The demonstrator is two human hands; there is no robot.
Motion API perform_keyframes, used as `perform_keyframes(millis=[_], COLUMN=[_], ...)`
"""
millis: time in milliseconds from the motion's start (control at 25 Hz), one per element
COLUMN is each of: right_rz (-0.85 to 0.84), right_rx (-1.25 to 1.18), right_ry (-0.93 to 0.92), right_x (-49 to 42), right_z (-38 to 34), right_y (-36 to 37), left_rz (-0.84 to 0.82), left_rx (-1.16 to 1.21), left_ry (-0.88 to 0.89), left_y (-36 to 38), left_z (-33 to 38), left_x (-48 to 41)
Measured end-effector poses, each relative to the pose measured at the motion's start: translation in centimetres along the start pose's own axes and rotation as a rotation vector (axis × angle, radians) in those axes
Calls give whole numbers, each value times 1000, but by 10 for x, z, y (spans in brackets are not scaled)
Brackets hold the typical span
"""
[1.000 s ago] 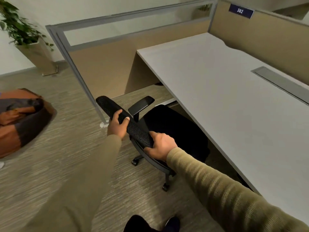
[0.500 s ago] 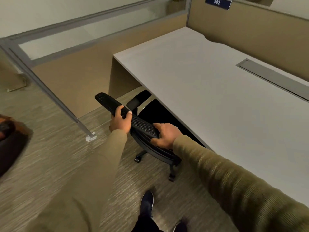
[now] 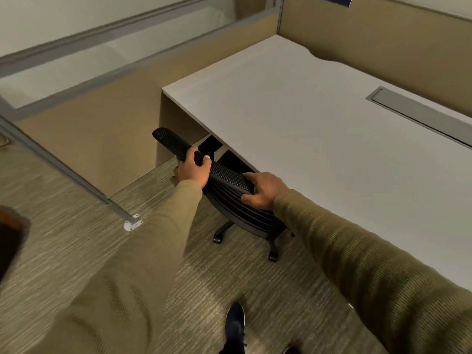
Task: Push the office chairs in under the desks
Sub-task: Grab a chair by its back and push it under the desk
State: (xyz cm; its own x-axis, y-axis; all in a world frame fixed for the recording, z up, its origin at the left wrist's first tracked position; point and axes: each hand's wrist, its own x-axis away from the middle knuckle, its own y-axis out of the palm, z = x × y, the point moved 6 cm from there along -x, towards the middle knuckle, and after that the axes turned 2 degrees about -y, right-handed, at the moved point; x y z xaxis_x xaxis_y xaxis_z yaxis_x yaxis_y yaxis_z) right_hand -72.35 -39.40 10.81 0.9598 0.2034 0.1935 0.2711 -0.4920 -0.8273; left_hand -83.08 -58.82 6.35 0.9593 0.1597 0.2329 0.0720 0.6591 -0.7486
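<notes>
A black mesh-backed office chair (image 3: pixel 229 195) stands at the front edge of a white desk (image 3: pixel 319 139). Its seat and armrests are hidden under the desktop; only the backrest, part of the base and two castors show. My left hand (image 3: pixel 192 168) grips the top edge of the backrest toward its left end. My right hand (image 3: pixel 263 190) holds the same top edge at its right end, close to the desk edge. Both sleeves are olive green.
A tan cubicle partition (image 3: pixel 84 116) with a glass upper band runs along the left, ending in a metal foot (image 3: pixel 131 223) on the carpet. A grey cable tray (image 3: pixel 419 113) is set into the desktop. My dark shoe (image 3: pixel 235 325) is on the carpet behind the chair.
The chair has rolled forward under the desk; the seat and armrest, visible before, are now hidden. Both hands stayed on the backrest, and I have stepped closer.
</notes>
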Motion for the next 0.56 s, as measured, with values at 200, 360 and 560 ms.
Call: perform_keyframes(millis=[200,360,560], right_rz=[31,55,62], right_rx=[6,7,60], right_ry=[35,56,82], right_x=[-25,-38,-40], right_z=[2,1,3], right_y=[0,1,4], left_rz=[-60,-124,-149], left_rx=[-73,-64,-97], left_ry=[7,35,58], left_y=[7,7,7], left_z=[10,12,12], left_x=[-30,-52,-51])
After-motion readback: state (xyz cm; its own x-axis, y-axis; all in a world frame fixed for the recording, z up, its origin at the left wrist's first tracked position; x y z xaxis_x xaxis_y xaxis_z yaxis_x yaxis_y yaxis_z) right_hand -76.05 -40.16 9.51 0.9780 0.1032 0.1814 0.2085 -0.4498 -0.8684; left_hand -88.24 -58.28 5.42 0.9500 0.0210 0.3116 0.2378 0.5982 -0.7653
